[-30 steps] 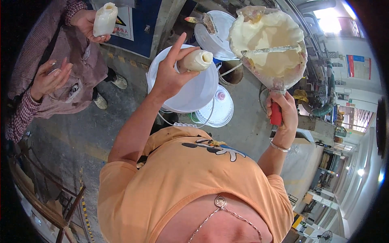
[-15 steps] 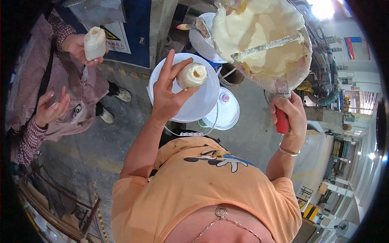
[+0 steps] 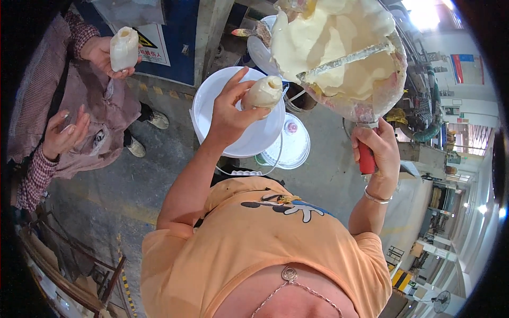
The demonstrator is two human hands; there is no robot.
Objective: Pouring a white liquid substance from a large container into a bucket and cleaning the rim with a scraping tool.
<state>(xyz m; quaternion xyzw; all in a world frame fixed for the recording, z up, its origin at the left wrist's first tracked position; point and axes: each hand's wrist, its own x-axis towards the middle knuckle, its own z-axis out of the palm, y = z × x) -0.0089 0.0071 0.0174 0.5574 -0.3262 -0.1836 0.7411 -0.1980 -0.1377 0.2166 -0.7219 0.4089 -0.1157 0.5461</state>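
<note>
Clasping a hollow pale piece (image 3: pixel 259 95): left grip (image 3: pixel 230 110); clasping a red handle (image 3: pixel 366 159): right grip (image 3: pixel 383 148); a triangle-marked sign (image 3: pixel 156 46) bears red print.

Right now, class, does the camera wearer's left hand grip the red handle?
No, the right hand grips the red handle, while the left hand holds a hollow cream-coloured piece.

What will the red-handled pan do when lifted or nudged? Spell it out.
The pan likely feels front-heavy: broad and laden with creamy paste, it extends beyond the red handle in the right hand. Nudged, it would probably tip, since just that hand is seen gripping it. The paste looks thick, so it may slump.
</note>
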